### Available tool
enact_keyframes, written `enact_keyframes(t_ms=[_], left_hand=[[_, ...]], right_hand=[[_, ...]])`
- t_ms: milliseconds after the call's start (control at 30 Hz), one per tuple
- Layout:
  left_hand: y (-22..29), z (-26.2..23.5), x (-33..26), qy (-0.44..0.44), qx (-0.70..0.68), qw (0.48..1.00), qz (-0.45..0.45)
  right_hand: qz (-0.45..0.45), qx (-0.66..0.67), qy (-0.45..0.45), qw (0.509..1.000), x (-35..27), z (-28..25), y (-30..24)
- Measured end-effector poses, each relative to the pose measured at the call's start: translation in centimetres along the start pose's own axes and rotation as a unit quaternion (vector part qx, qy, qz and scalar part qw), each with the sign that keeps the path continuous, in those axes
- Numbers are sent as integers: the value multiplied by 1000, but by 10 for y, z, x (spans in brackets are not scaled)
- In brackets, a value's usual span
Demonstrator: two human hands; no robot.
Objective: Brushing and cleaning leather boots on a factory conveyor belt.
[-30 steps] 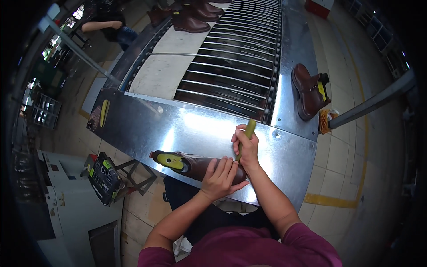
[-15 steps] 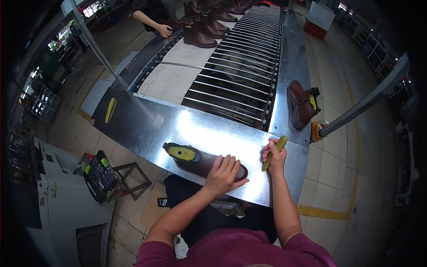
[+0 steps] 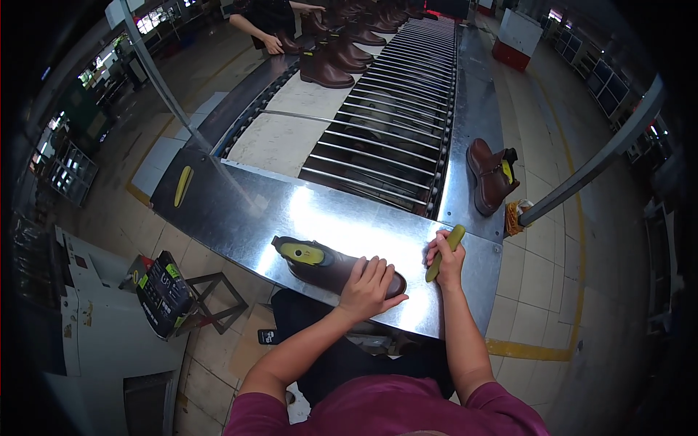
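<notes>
A dark brown ankle boot [image 3: 311,275] lies on the metal table in front of me, its toe pointing right. A yellow-green lining with a dark round spot shows through its opening. My left hand [image 3: 369,288] is wrapped over the front of the boot, fingers across the top and thumb near the toe. To the right of it, my right hand [image 3: 446,260] is closed around a long, thin yellow-green insole [image 3: 455,238], held tilted just above the table. A similar yellow-green insole [image 3: 183,187] lies at the table's left end.
A roller conveyor [image 3: 378,152] runs away beyond the metal table [image 3: 240,211]. Several brown boots [image 3: 325,70] stand on its pale strip, near another person's hand [image 3: 274,45]. One brown boot [image 3: 490,176] sits on the right-hand ledge. A slanted metal post [image 3: 596,174] rises at the right.
The view has shifted slightly. My hands keep their holds on the boot and the insole, with little movement. Far off, the other person has shifted, and a second hand now shows by the boots.
</notes>
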State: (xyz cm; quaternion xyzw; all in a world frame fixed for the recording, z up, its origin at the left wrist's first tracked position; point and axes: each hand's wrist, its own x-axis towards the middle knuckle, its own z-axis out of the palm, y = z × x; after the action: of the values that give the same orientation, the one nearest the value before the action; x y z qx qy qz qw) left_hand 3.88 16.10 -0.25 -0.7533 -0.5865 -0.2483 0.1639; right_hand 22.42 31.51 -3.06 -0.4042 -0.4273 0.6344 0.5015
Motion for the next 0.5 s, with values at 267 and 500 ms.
enact_keyframes(t_ms=[267, 500], left_hand=[[0, -1, 1, 2, -4, 1000, -3], [0, -3, 0, -3, -8, 1000, -3]], right_hand=[[-7, 6, -5, 1000, 1, -1, 1], [-8, 5, -4, 1000, 0, -2, 2]])
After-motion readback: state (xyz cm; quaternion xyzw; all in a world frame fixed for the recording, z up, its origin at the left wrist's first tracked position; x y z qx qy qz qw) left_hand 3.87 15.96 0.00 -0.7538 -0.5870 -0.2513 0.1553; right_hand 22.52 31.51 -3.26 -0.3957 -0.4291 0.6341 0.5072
